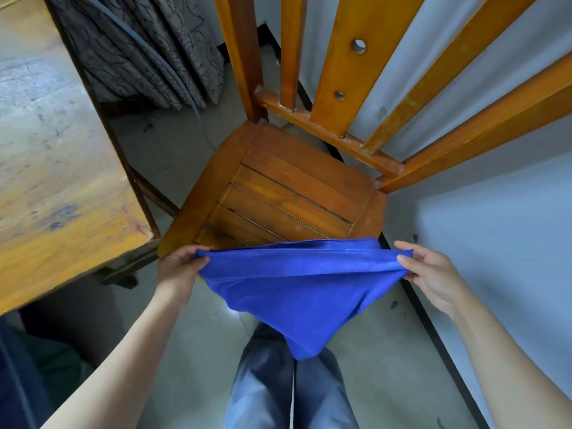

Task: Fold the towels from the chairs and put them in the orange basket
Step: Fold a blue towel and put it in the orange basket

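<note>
Towel [297, 283] hangs stretched between left hand [178, 267] and right hand [430, 270], each grip pinching a top corner.

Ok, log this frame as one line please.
stage: folding | left hand: pinching corner of blue cloth towel | right hand: pinching other corner | towel: hanging before wooden slatted chair | basket: not visible

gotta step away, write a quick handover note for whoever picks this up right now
Left hand: grip shut on the left top corner of the blue towel.
Right hand: grip shut on the right top corner.
Towel: held in the air in front of the chair, top edge stretched between the hands, the rest hanging to a point over the legs. It looks doubled over, so folding seems begun.
Chair seat: no towel on it.
Basket: not in view.
Left: finish folding, put the towel in the basket, check other chairs.
</note>
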Tool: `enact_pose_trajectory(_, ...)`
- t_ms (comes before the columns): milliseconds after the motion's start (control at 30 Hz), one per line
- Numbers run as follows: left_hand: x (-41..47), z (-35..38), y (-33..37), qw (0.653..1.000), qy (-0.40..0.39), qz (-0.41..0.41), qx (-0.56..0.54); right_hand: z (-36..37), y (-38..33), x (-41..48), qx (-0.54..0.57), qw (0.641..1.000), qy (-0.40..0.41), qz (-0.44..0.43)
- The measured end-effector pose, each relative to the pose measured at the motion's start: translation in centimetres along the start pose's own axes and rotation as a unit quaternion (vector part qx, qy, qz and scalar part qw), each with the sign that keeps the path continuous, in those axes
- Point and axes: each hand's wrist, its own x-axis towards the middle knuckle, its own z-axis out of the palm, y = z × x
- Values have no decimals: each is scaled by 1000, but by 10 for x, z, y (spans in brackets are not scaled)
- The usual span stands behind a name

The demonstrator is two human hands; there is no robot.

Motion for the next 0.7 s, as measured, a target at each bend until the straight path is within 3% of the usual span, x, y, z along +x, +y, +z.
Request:
enact_pose_trajectory(100, -14, 1, -2, 1000, -13, 7, -24, -4, 0, -4, -93, 996, -12, 1)
enact_pose_trajectory(300, -29, -10, -17, 998, 6, 18, -58, 13, 14, 1, -276, 952, 96, -94)
enact_pose_trajectory(367, -29, -10, -21, 998, 19, 21, -56, 21, 19, 13, -354, 919, 123, -118)
enact_pose_trajectory(533, -24, -5, -27, 998, 43, 27, -46, 36, 10, 38, -557, 794, 117, -215)
enact_pose_trajectory(633, -23, -5, -25, 998, 52, 23, -25, 43, 4, 51, -608, 762, 56, -213)
enact_pose_trajectory(700, -21, -6, -24, 998, 62, 26, -8, 49, -3, 60, -657, 722, -10, -216)
